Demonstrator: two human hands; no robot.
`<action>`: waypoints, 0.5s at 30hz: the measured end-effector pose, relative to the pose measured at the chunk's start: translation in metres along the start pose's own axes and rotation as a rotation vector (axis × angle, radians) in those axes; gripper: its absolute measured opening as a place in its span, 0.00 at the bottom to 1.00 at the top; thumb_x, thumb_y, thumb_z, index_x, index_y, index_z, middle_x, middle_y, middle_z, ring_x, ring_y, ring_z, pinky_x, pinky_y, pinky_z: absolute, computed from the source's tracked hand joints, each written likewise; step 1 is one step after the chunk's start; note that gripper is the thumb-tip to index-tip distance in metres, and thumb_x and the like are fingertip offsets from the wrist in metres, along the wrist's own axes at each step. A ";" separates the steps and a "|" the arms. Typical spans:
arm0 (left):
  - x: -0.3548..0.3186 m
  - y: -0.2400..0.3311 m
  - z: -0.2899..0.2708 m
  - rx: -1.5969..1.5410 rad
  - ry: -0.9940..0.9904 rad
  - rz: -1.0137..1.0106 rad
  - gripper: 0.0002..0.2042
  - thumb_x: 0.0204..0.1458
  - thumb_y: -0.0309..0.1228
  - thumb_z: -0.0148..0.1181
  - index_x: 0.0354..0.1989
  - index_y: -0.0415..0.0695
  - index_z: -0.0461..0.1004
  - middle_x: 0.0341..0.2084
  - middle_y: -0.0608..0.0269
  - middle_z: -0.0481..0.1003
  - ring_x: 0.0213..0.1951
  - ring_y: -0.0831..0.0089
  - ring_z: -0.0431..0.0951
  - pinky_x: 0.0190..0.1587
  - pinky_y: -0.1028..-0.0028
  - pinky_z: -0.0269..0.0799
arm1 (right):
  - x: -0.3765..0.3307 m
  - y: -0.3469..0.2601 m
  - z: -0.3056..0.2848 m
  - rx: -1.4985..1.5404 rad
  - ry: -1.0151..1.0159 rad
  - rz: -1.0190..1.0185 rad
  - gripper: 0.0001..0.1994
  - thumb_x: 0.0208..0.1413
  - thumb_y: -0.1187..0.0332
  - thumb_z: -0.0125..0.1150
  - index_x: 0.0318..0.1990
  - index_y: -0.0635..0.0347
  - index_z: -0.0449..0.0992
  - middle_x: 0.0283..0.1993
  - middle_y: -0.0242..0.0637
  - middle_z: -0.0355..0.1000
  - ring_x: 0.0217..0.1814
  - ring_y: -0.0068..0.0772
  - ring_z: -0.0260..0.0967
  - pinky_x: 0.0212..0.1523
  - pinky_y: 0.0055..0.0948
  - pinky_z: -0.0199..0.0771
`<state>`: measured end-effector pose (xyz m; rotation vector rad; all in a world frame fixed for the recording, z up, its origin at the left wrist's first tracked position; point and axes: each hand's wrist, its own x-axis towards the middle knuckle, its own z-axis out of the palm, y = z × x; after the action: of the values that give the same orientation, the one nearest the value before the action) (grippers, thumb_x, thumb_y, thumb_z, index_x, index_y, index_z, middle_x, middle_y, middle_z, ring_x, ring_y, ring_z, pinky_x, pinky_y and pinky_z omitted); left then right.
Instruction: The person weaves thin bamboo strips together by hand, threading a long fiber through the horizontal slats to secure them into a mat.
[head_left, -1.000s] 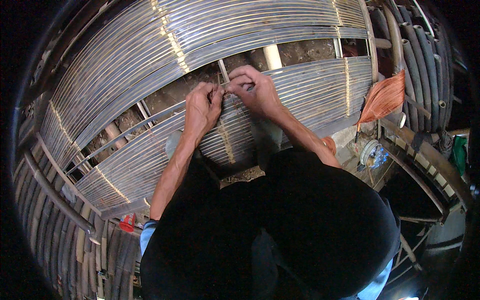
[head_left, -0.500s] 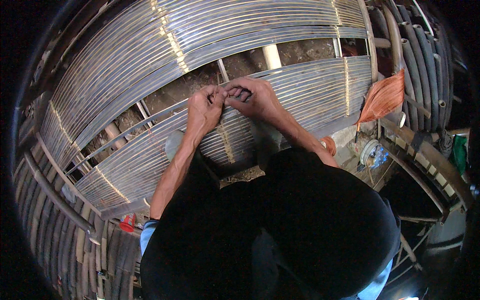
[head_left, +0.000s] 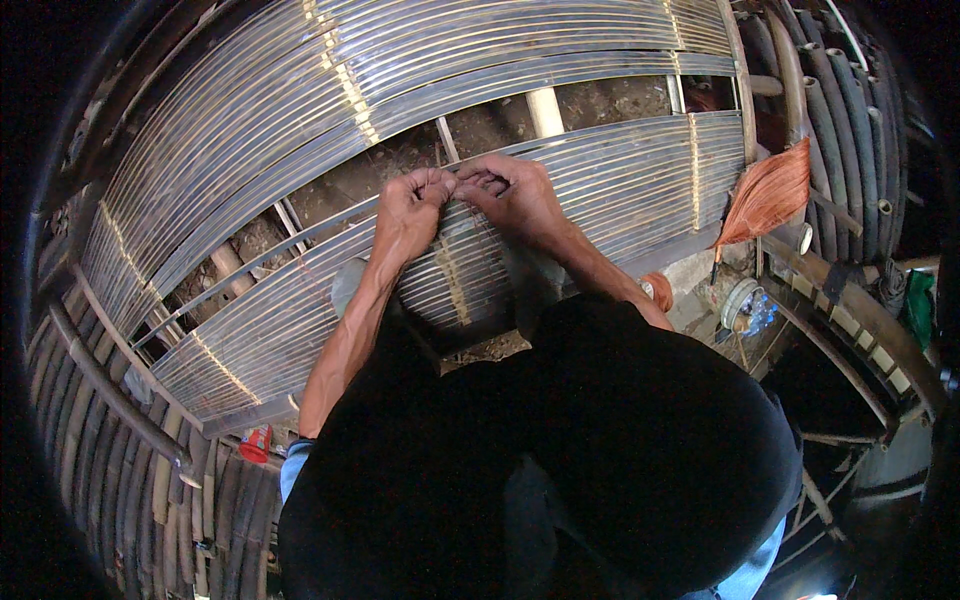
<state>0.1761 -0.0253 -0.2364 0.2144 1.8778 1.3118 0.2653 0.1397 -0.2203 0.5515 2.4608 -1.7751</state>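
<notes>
My left hand (head_left: 409,208) and my right hand (head_left: 512,197) meet fingertip to fingertip at the far edge of the nearer slatted panel (head_left: 625,175). That panel is made of thin, dark, flat strips tied by pale cross bindings. Both hands are closed in a pinch, thumbs against fingers. Whatever lies between the fingertips is too fine to make out. Past a gap, a larger panel of the same strips (head_left: 250,150) lies farther off. Within the gap, a pale crosspiece (head_left: 544,114) shows over dark earth.
A bundle of orange-brown fibres (head_left: 768,195) hangs at the right frame edge. Below it stands a round container with blue things (head_left: 748,305). Bamboo poles (head_left: 845,140) stack at the right, others (head_left: 120,490) at the lower left, near a red object (head_left: 255,443).
My hands stay at the same spot on the panel edge. The right fingers have shifted slightly, and the left hand has turned a little; both remain pinched.
</notes>
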 end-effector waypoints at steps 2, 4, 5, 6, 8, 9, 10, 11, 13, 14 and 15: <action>0.000 -0.002 0.000 0.039 0.038 0.015 0.10 0.58 0.32 0.61 0.35 0.36 0.82 0.23 0.63 0.78 0.27 0.79 0.72 0.33 0.73 0.70 | 0.001 0.003 -0.003 -0.103 0.008 -0.103 0.09 0.51 0.73 0.71 0.41 0.58 0.81 0.36 0.40 0.80 0.34 0.36 0.79 0.35 0.32 0.81; 0.001 -0.001 0.002 0.102 0.046 0.001 0.11 0.58 0.32 0.62 0.34 0.36 0.82 0.21 0.63 0.77 0.25 0.79 0.72 0.31 0.72 0.70 | 0.000 0.009 -0.008 -0.145 0.035 -0.125 0.08 0.52 0.73 0.70 0.40 0.58 0.81 0.37 0.41 0.79 0.36 0.39 0.79 0.36 0.34 0.80; 0.001 0.001 0.003 0.166 0.057 -0.013 0.11 0.57 0.33 0.62 0.34 0.36 0.82 0.18 0.62 0.76 0.23 0.78 0.72 0.30 0.71 0.70 | -0.001 0.011 -0.010 -0.185 0.061 -0.148 0.07 0.53 0.73 0.68 0.40 0.59 0.81 0.38 0.41 0.79 0.38 0.41 0.78 0.38 0.35 0.80; 0.000 0.003 0.004 0.166 0.057 -0.014 0.11 0.57 0.33 0.62 0.34 0.36 0.82 0.18 0.62 0.76 0.23 0.78 0.72 0.30 0.71 0.70 | -0.001 0.010 -0.011 -0.185 0.061 -0.147 0.07 0.53 0.73 0.68 0.40 0.59 0.81 0.38 0.41 0.79 0.38 0.41 0.78 0.38 0.35 0.80; -0.002 0.007 0.008 0.204 0.156 -0.009 0.11 0.56 0.34 0.63 0.32 0.36 0.82 0.15 0.60 0.74 0.20 0.76 0.71 0.27 0.68 0.69 | -0.001 0.006 -0.014 -0.140 0.043 -0.189 0.06 0.55 0.72 0.66 0.40 0.59 0.81 0.41 0.42 0.79 0.40 0.44 0.78 0.40 0.37 0.79; -0.002 0.006 0.009 0.204 0.158 -0.009 0.11 0.56 0.34 0.63 0.32 0.36 0.82 0.15 0.60 0.74 0.20 0.76 0.71 0.27 0.68 0.69 | -0.002 0.007 -0.013 -0.139 0.041 -0.191 0.06 0.55 0.72 0.66 0.40 0.59 0.81 0.41 0.42 0.79 0.40 0.44 0.78 0.40 0.37 0.79; -0.003 0.002 0.011 0.214 0.194 0.068 0.11 0.55 0.33 0.63 0.33 0.36 0.82 0.15 0.59 0.74 0.20 0.75 0.72 0.26 0.67 0.69 | -0.004 0.009 -0.011 -0.145 0.041 -0.170 0.06 0.56 0.71 0.66 0.40 0.58 0.80 0.41 0.43 0.79 0.40 0.44 0.78 0.40 0.37 0.79; -0.003 0.000 0.012 0.224 0.230 0.145 0.11 0.55 0.33 0.63 0.33 0.36 0.82 0.15 0.59 0.74 0.19 0.74 0.72 0.26 0.67 0.69 | -0.006 0.011 -0.009 -0.150 0.040 -0.150 0.06 0.56 0.71 0.65 0.40 0.58 0.80 0.42 0.43 0.79 0.41 0.45 0.78 0.41 0.37 0.79; -0.003 0.003 0.012 0.223 0.207 0.120 0.10 0.55 0.33 0.63 0.33 0.37 0.83 0.15 0.59 0.74 0.20 0.75 0.71 0.26 0.67 0.69 | -0.011 0.016 -0.006 -0.133 0.073 -0.165 0.06 0.56 0.70 0.65 0.40 0.58 0.80 0.42 0.43 0.79 0.41 0.45 0.78 0.41 0.37 0.79; -0.003 0.005 0.012 0.222 0.185 0.095 0.10 0.55 0.32 0.63 0.33 0.37 0.83 0.15 0.60 0.74 0.20 0.76 0.71 0.26 0.68 0.68 | -0.013 0.018 -0.006 -0.115 0.105 -0.181 0.06 0.56 0.70 0.65 0.40 0.58 0.80 0.41 0.43 0.79 0.42 0.45 0.78 0.42 0.36 0.79; -0.004 0.007 0.012 0.223 0.185 0.094 0.10 0.55 0.32 0.63 0.33 0.37 0.83 0.15 0.60 0.74 0.20 0.76 0.71 0.26 0.68 0.68 | -0.014 0.017 -0.005 -0.115 0.104 -0.181 0.06 0.56 0.70 0.65 0.40 0.58 0.80 0.41 0.43 0.79 0.42 0.45 0.78 0.42 0.36 0.79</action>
<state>0.1847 -0.0156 -0.2297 0.3083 2.1969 1.2174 0.2847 0.1455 -0.2304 0.4358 2.7427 -1.6898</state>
